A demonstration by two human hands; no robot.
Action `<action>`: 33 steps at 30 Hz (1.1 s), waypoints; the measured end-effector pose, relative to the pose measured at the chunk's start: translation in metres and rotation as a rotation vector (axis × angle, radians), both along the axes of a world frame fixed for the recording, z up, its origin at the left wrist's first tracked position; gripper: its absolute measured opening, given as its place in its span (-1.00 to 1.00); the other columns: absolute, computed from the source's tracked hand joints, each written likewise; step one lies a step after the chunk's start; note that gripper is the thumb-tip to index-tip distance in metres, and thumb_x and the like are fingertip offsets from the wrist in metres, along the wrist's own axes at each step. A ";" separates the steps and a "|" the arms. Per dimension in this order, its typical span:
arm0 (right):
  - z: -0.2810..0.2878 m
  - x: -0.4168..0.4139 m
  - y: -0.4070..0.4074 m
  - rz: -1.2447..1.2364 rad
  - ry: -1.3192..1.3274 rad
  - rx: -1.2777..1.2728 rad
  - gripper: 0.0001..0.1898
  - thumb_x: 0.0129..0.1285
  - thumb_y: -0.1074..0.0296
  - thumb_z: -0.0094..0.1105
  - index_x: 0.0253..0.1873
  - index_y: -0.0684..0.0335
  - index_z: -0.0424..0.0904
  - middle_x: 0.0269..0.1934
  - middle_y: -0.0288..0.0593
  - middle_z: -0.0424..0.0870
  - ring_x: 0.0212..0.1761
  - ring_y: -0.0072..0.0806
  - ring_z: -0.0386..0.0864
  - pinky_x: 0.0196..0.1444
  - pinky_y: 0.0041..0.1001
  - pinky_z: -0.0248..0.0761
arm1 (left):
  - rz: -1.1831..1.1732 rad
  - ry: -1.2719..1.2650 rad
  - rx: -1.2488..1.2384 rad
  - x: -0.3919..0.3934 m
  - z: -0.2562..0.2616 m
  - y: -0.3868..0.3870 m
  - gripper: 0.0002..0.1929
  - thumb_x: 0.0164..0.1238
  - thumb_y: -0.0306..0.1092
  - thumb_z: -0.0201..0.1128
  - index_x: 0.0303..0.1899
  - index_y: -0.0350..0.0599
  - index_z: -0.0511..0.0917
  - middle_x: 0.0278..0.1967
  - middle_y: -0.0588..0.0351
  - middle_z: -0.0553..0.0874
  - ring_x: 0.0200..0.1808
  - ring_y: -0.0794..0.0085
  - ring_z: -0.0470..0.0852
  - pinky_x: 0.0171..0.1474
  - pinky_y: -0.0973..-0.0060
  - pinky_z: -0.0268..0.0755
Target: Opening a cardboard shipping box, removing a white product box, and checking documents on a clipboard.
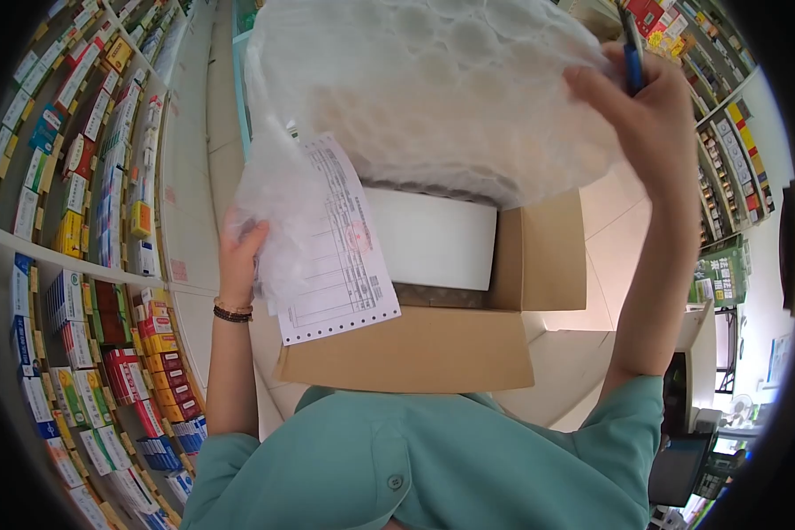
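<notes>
A large sheet of bubble wrap [437, 99] hangs between my two hands above a cardboard box [404, 344]. My left hand [242, 248] grips its bunched left end and, it appears, a printed paper form [344, 252] with a punched edge and a red stamp. My right hand [642, 106] is raised at the upper right, holding the wrap's other side, with a blue-handled tool [633, 66], its kind unclear, between thumb and palm. Inside the box, partly hidden by the wrap and form, lies a white box [437, 238]. The cardboard flaps are folded outward.
Shelves packed with small boxed goods [73, 291] rise close on the left. More stocked shelves [729, 159] stand at the upper right. A counter with a monitor [679, 464] is at the lower right. Pale floor tiles [570, 358] show around the cardboard box.
</notes>
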State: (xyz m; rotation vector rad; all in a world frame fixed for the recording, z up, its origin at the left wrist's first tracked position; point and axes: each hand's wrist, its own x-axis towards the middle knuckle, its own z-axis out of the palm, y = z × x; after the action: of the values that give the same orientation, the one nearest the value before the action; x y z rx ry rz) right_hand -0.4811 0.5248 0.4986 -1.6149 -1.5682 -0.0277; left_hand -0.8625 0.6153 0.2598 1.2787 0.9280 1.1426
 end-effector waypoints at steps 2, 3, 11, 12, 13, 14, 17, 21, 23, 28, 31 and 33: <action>0.003 0.005 0.004 0.009 -0.089 -0.102 -0.80 0.11 0.28 0.38 -0.37 0.31 0.62 -0.66 -0.47 0.44 -0.58 -0.76 0.34 -0.50 -0.62 0.19 | 0.012 0.014 -0.039 -0.001 0.000 0.001 -0.58 0.35 -0.47 0.17 0.22 -0.25 0.40 0.04 0.08 0.59 0.01 0.48 0.55 0.08 0.57 0.40; 0.003 0.003 0.006 0.009 -0.129 -0.162 -0.81 0.17 0.30 0.37 -0.27 0.32 0.67 -0.61 -0.48 0.49 -0.52 -0.83 0.39 -0.44 -0.69 0.21 | 0.008 0.017 -0.043 0.000 0.000 0.000 -0.58 0.35 -0.47 0.17 0.22 -0.25 0.40 0.04 0.08 0.59 0.01 0.48 0.55 0.08 0.57 0.40; -0.053 -0.010 0.011 -0.086 -0.270 0.363 -0.58 0.07 0.36 0.49 0.03 0.17 0.56 -0.16 -0.31 0.60 -0.52 -0.59 0.37 -0.46 -0.54 0.27 | 0.061 0.052 -0.107 -0.010 0.006 0.005 -0.58 0.35 -0.40 0.18 0.21 -0.30 0.44 -0.02 0.09 0.64 -0.05 0.49 0.59 0.04 0.58 0.41; -0.056 -0.012 0.003 -0.072 -0.291 0.332 -0.66 0.09 0.38 0.47 -0.04 0.19 0.56 -0.22 -0.32 0.60 -0.51 -0.60 0.37 -0.45 -0.56 0.26 | 0.068 0.050 -0.110 -0.011 0.004 0.004 -0.58 0.35 -0.40 0.18 0.21 -0.30 0.44 -0.02 0.09 0.64 -0.05 0.49 0.59 0.04 0.58 0.41; -0.059 -0.013 -0.004 -0.062 -0.310 0.301 -0.73 0.12 0.40 0.44 -0.11 0.21 0.57 -0.28 -0.33 0.60 -0.50 -0.61 0.38 -0.44 -0.58 0.26 | 0.085 0.028 -0.108 -0.012 0.004 0.004 -0.58 0.34 -0.41 0.18 0.21 -0.30 0.44 -0.02 0.10 0.64 -0.05 0.51 0.58 0.03 0.59 0.41; -0.069 -0.015 -0.010 -0.005 -0.212 0.136 -0.76 0.11 0.38 0.43 -0.24 0.26 0.51 -0.38 -0.21 0.54 -0.47 -0.38 0.44 -0.41 -0.43 0.35 | 0.102 0.005 -0.106 -0.013 0.003 0.003 -0.58 0.34 -0.42 0.18 0.21 -0.30 0.44 -0.02 0.10 0.64 -0.05 0.52 0.58 0.02 0.60 0.41; -0.103 -0.023 -0.014 0.187 -0.003 -0.446 -0.76 0.21 0.30 0.34 -0.30 0.36 0.52 -0.49 -0.09 0.51 -0.52 -0.33 0.41 -0.40 -0.39 0.35 | 0.103 0.023 -0.034 -0.004 0.016 0.000 -0.58 0.33 -0.44 0.18 0.21 -0.30 0.44 -0.03 0.12 0.64 -0.08 0.55 0.57 0.02 0.61 0.40; -0.152 -0.025 -0.006 0.234 0.137 -0.721 -0.68 0.21 0.20 0.33 -0.37 0.40 0.55 -0.44 0.01 0.60 -0.45 -0.24 0.52 -0.35 -0.31 0.41 | 0.153 -0.027 -0.021 -0.006 0.026 -0.002 -0.60 0.34 -0.48 0.17 0.20 -0.26 0.45 0.01 0.13 0.62 -0.08 0.54 0.57 0.06 0.59 0.39; -0.195 -0.016 -0.002 0.274 -0.067 -0.689 -0.67 0.19 0.17 0.34 -0.31 0.38 0.56 -0.29 0.10 0.62 -0.39 -0.17 0.57 -0.30 -0.28 0.45 | 0.198 0.158 0.067 -0.003 0.036 -0.007 -0.61 0.34 -0.48 0.18 0.20 -0.22 0.46 0.07 0.07 0.58 0.01 0.44 0.55 0.14 0.49 0.37; -0.233 -0.036 -0.008 0.370 -0.554 -0.803 -0.13 0.04 -0.09 0.42 0.35 0.26 0.25 0.40 0.42 0.09 -0.12 0.08 0.66 -0.09 -0.23 0.59 | 0.373 0.790 0.743 0.000 0.051 -0.018 -0.50 0.28 -0.45 0.24 0.26 -0.10 0.40 0.20 -0.04 0.50 0.18 0.20 0.49 0.26 0.35 0.29; -0.217 -0.059 -0.014 0.355 -0.673 -0.866 0.18 -0.15 -0.18 0.50 0.46 0.38 0.00 0.39 0.52 0.04 -0.15 0.02 0.67 -0.20 -0.23 0.61 | 0.076 1.038 0.762 -0.008 0.047 -0.022 -0.41 0.21 -0.41 0.32 0.30 -0.04 0.35 0.26 -0.07 0.45 0.24 0.12 0.46 0.30 0.32 0.25; -0.235 -0.061 -0.012 0.349 -0.773 -0.820 0.39 -0.31 -0.18 0.58 0.49 0.43 -0.19 0.39 0.61 -0.03 -0.19 -0.06 0.69 -0.29 -0.30 0.63 | -0.090 0.849 0.544 -0.003 0.045 -0.026 -0.36 0.17 -0.39 0.36 0.31 -0.02 0.34 0.30 -0.06 0.42 0.26 0.09 0.45 0.31 0.32 0.24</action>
State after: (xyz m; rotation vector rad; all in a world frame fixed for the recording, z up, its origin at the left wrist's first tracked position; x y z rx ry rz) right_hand -0.5420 0.5123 0.2632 -2.0338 -2.6917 0.2344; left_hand -0.8659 0.5888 0.3043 2.3219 1.1759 0.7836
